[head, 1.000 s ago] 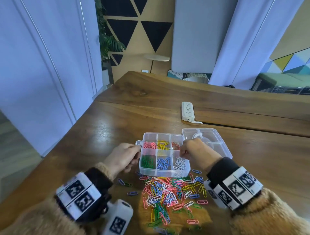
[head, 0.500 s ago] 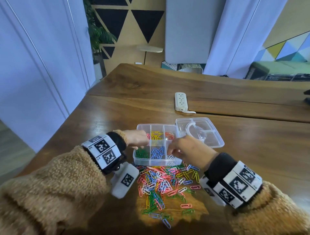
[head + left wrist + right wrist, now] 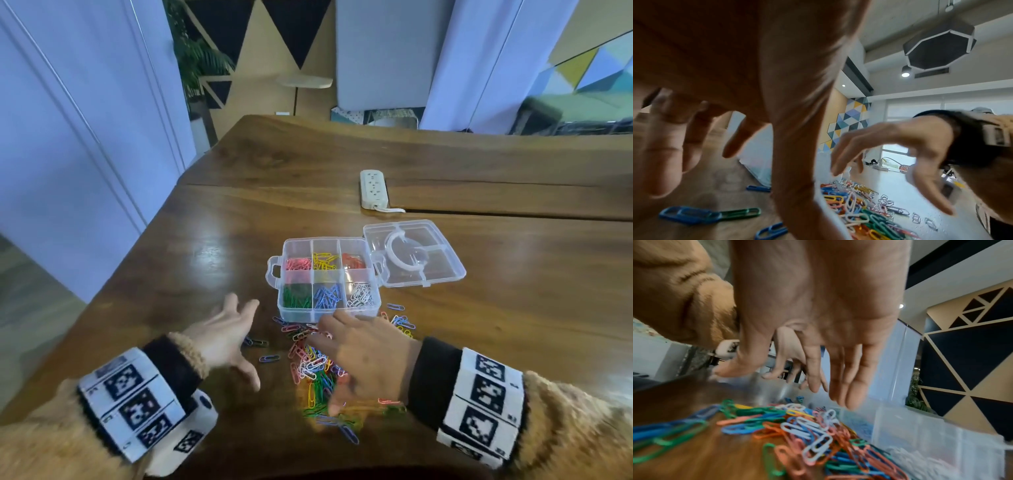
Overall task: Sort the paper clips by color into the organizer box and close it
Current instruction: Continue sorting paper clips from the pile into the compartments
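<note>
A clear organizer box point(image 3: 375, 270) stands on the wooden table point(image 3: 205, 260), its lid point(image 3: 414, 253) swung open to the right. Its six compartments hold pink, yellow, red, green, blue and white clips. In front of it lies a mixed heap of coloured paper clips point(image 3: 315, 370) point(image 3: 807, 431) point(image 3: 857, 209). My left hand point(image 3: 226, 335) hovers left of the heap with fingers spread, holding nothing. My right hand point(image 3: 356, 359) hangs flat over the heap, fingers straight, also empty. A blue clip and a green clip point(image 3: 711, 214) lie under my left hand.
A white power strip point(image 3: 373, 188) lies behind the box, near a seam in the table. The table's left edge runs close to my left arm. A few stray clips point(image 3: 400, 322) lie right of the heap.
Both hands have drawn back from the box toward me. The left hand left the box's left side and opened; the right hand came off the white compartment and now hangs over the heap.
</note>
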